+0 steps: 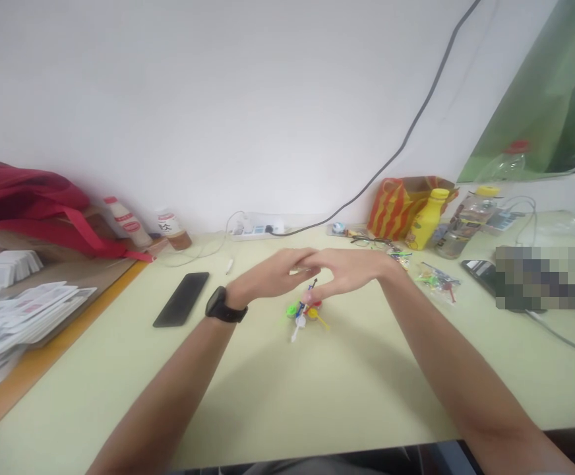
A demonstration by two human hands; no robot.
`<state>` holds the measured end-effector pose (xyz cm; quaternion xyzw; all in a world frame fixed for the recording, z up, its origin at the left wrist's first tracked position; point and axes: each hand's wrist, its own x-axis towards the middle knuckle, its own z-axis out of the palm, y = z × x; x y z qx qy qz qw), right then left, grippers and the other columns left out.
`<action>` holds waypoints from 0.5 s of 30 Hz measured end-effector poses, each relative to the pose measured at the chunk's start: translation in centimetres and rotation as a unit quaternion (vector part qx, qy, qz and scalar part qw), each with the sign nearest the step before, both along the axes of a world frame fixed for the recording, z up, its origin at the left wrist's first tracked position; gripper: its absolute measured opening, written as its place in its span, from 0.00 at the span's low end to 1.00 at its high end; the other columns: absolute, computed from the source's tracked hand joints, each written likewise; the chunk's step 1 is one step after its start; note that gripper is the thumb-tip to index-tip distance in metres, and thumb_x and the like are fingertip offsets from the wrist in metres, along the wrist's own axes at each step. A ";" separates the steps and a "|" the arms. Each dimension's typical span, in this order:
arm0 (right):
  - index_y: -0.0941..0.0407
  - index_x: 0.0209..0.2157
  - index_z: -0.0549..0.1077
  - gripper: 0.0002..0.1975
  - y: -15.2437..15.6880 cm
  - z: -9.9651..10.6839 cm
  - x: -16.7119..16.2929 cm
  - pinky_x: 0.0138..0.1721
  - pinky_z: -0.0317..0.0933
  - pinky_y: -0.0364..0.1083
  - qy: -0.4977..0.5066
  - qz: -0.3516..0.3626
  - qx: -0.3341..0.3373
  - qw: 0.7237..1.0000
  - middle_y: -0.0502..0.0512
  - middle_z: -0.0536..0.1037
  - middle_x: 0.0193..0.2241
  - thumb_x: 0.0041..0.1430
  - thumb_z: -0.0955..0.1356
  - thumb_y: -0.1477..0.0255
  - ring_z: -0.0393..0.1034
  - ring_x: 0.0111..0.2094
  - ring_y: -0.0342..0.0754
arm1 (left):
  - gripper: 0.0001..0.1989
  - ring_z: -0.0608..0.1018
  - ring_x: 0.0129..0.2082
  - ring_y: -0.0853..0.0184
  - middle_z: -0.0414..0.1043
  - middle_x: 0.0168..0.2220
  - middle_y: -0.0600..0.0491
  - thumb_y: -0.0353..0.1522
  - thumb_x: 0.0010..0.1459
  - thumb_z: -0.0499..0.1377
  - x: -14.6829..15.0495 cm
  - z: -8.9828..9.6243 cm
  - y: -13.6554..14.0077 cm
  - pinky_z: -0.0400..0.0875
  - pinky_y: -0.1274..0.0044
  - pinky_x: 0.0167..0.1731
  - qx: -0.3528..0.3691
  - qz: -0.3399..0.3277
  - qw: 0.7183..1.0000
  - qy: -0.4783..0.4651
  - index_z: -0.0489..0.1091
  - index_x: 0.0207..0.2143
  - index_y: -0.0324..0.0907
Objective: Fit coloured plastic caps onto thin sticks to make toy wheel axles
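Both bare hands meet above the middle of the table [277, 409]. My left hand [280, 272], with a black watch [225, 307] on its wrist, reaches in with fingers stretched out; their tips overlap the fingers of my right hand [349, 269]. My right hand arches over with its thumb apart from the fingers, pointing down. Right under the hands lies a cluster of small coloured plastic pieces [301, 321], white, green, yellow, blue and red, with arrow-like ends. The right thumb tip is close to the cluster; whether it touches is unclear. I see nothing held in either hand.
A black phone [182, 300] lies left of the hands. Further left are stacked white cards [45, 313] and a red bag [25, 198]. At the back right stand a striped bag [389, 208], a yellow bottle [426, 221] and a clear bottle [468, 224]. A packet of coloured pieces [438, 282] lies nearer.
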<state>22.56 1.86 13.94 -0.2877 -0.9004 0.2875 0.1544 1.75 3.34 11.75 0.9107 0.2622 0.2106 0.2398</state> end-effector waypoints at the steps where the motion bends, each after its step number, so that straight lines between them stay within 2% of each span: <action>1: 0.51 0.53 0.78 0.30 0.0 -0.2 -0.1 0.50 0.67 0.45 -0.003 0.011 -0.012 1.000 0.55 0.78 0.56 0.54 0.74 0.49 0.73 0.54 0.56 | 0.11 0.78 0.37 0.62 0.79 0.41 0.50 0.37 0.68 0.54 0.1 0.0 -0.2 0.68 0.73 0.36 -0.001 0.000 1.000 0.003 0.73 0.45 0.43; 3: 0.50 0.56 0.75 0.34 0.1 -0.5 -0.4 0.49 0.68 0.45 -0.010 0.023 -0.036 0.999 0.55 0.77 0.56 0.52 0.75 0.48 0.73 0.55 0.56 | 0.10 0.78 0.37 0.61 0.80 0.41 0.50 0.35 0.67 0.54 0.4 -0.1 -0.4 0.68 0.73 0.36 -0.003 0.003 1.000 0.010 0.73 0.45 0.43; 6: 0.50 0.56 0.75 0.38 0.2 -1.1 -0.6 0.43 0.69 0.45 -0.022 0.008 -0.046 0.999 0.54 0.79 0.53 0.48 0.77 0.46 0.75 0.50 0.56 | 0.13 0.79 0.41 0.59 0.80 0.44 0.49 0.33 0.66 0.54 0.5 -0.2 -0.6 0.70 0.72 0.39 0.001 0.004 1.000 0.015 0.72 0.51 0.44; 11: 0.52 0.48 0.79 0.34 0.5 -2.0 -1.1 0.36 0.68 0.46 -0.026 -0.014 -0.044 0.999 0.53 0.82 0.44 0.45 0.77 0.46 0.76 0.41 0.54 | 0.22 0.78 0.50 0.56 0.77 0.53 0.49 0.31 0.65 0.54 0.3 -0.2 -0.7 0.70 0.70 0.46 0.022 0.012 0.999 0.031 0.68 0.61 0.46; 15: 0.53 0.42 0.80 0.31 0.8 -2.6 -1.4 0.31 0.66 0.47 -0.060 -0.020 -0.060 0.996 0.52 0.82 0.35 0.43 0.77 0.45 0.76 0.35 0.54 | 0.25 0.77 0.53 0.54 0.76 0.57 0.48 0.31 0.65 0.54 0.3 -0.3 -0.8 0.71 0.66 0.49 0.028 0.026 0.997 0.063 0.65 0.64 0.48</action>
